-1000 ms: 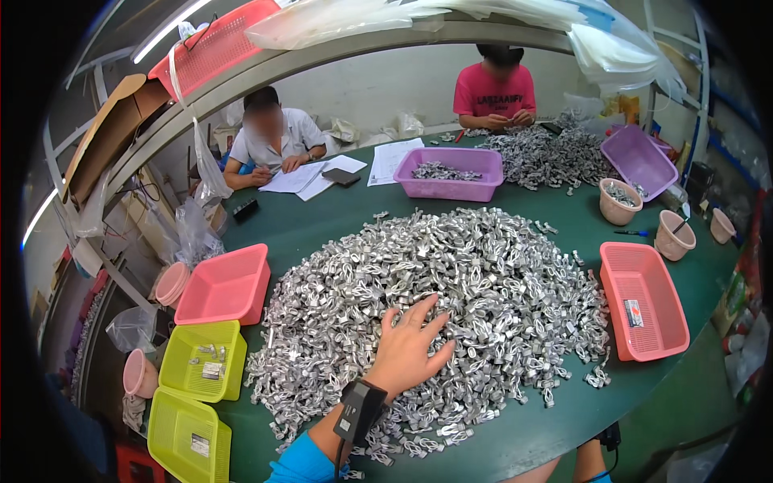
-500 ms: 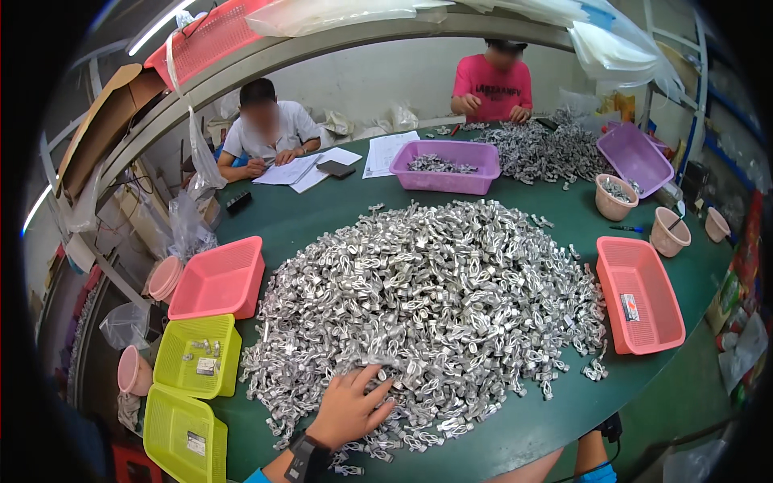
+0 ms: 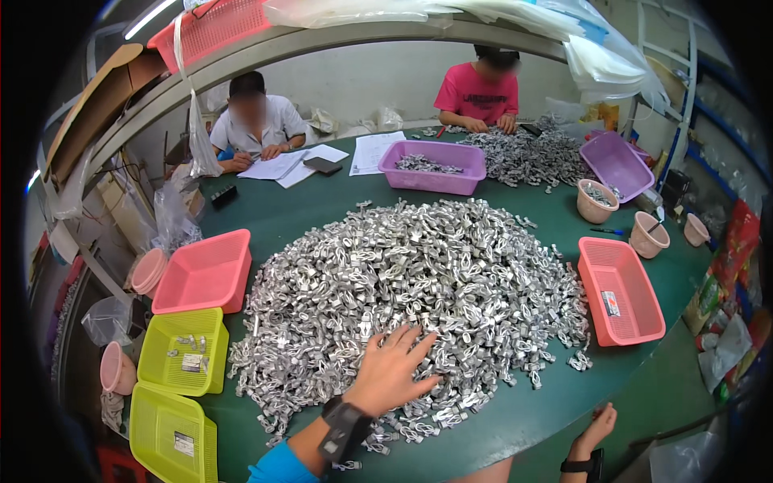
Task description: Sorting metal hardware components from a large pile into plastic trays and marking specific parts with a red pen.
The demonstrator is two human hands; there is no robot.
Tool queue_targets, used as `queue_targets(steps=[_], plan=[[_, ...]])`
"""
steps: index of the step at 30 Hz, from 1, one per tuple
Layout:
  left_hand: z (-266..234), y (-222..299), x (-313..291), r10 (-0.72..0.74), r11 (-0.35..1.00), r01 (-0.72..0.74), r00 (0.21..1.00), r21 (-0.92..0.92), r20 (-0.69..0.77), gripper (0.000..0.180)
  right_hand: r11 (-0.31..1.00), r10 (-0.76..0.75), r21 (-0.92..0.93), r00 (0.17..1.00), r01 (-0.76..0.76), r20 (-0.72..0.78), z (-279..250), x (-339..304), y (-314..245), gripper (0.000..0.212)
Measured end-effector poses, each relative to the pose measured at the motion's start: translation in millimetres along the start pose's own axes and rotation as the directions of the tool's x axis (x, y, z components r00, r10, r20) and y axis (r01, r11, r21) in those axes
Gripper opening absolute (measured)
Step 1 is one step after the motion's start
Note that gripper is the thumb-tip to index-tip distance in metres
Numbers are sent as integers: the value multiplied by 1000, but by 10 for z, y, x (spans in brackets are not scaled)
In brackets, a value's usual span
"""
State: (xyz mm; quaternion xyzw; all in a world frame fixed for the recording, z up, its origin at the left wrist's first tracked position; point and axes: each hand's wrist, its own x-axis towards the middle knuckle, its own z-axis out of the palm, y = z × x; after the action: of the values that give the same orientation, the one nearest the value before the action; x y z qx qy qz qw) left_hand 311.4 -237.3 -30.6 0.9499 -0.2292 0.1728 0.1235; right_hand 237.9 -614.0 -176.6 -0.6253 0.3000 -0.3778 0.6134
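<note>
A wide heap of small silver metal pieces with pale looped parts [image 3: 435, 266] covers the middle of the green table. My left hand [image 3: 394, 366] rests on the near side of this heap, palm down and fingers spread, gripping none of the pieces. A dark band with a box-like device [image 3: 345, 431] wraps that wrist. Beyond the table's near right edge is my right hand [image 3: 597, 427], raised with its fingers curled together. Whether anything sits between those fingers cannot be seen. It is closest to the table edge, apart from the heap.
Left of the heap stand a pink basket [image 3: 165, 302] and two lime-green baskets [image 3: 221, 346] [image 3: 213, 435]. A coral basket [image 3: 656, 310] is on the right. At the back are a purple basket [image 3: 435, 183], papers [image 3: 374, 153] and two seated people [image 3: 258, 125] [image 3: 479, 92].
My left hand has shifted right across the heap, its fingers spreading. My right hand has risen into view beside the table's edge. The whole view has shifted slightly.
</note>
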Motion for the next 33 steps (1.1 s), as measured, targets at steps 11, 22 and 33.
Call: queue_targets(steps=[11,22,33], plan=[[-168,-320,-724,-94,994,94,996,-50,7,31,646,-415,49,297,762,860,1433,-1347,-1374,24],[-418,15,-939,-185,972,165,976,-168,-111,32,677,-382,7,344,736,858,1300,-1288,-1516,16],[-125,578,-1159,-263,61,574,798,-816,542,19,628,-393,-54,375,777,840,1468,-1444,-1317,15]])
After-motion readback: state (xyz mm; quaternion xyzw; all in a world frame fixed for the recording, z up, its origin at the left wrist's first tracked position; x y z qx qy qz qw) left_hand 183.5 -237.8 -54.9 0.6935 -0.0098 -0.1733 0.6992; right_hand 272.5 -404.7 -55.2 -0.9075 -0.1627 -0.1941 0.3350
